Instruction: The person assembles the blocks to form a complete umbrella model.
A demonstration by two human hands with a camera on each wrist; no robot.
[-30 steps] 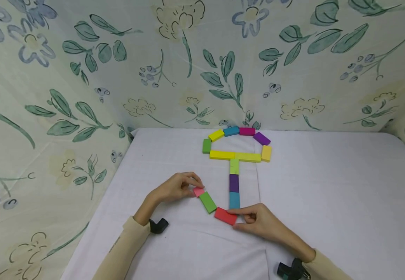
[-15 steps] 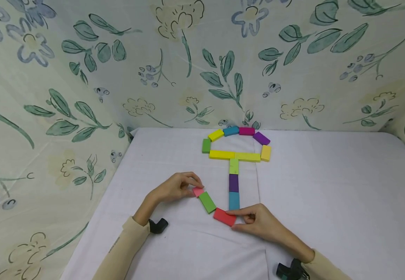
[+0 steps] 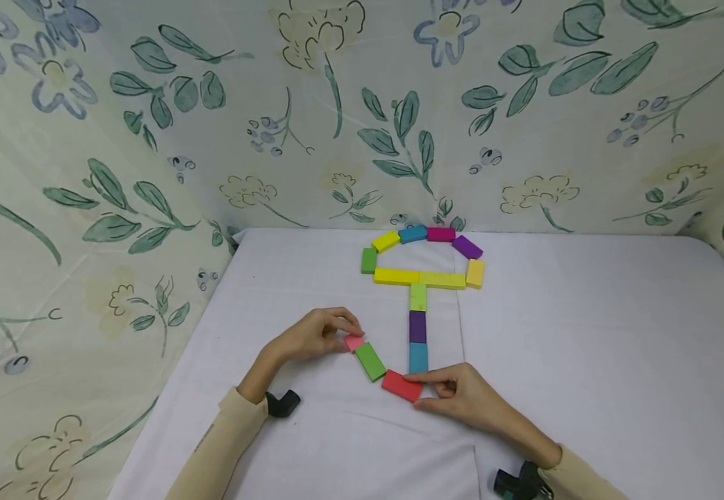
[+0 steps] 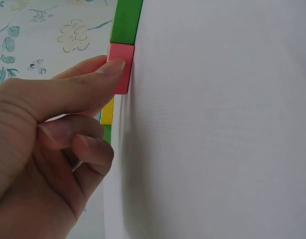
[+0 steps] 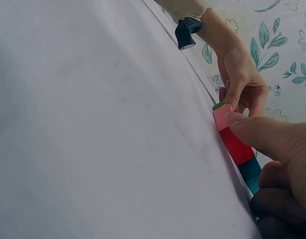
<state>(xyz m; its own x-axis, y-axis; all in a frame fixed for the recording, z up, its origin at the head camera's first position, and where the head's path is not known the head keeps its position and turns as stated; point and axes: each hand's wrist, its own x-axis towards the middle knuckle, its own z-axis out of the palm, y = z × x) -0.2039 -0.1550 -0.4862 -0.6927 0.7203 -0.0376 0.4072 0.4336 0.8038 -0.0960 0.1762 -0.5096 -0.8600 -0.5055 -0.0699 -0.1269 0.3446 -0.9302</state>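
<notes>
My left hand (image 3: 318, 335) pinches a pink block (image 4: 122, 69) between thumb and index finger; the hand covers part of it in the head view. The pink block meets the upper end of a slanted green block (image 3: 370, 362). My right hand (image 3: 468, 396) holds a red block (image 3: 401, 386) by its right end, thumb on the near side and index finger on the far side. Its left corner lies close to the green block's lower end. Just above the right fingertips is a blue block (image 3: 419, 358), the bottom of an upright column with a purple block (image 3: 417, 327) and a lime block (image 3: 418, 297).
Two yellow blocks (image 3: 397, 276) form a bar across the column's top. Over the bar arches a row of coloured blocks, among them a magenta block (image 3: 441, 235) and an orange-yellow block (image 3: 475, 273). A white cloth (image 3: 587, 347) covers the table; a floral curtain (image 3: 362, 104) hangs behind.
The red block has shifted very slightly left with my right fingers still on it. My left hand keeps its place on the pink block.
</notes>
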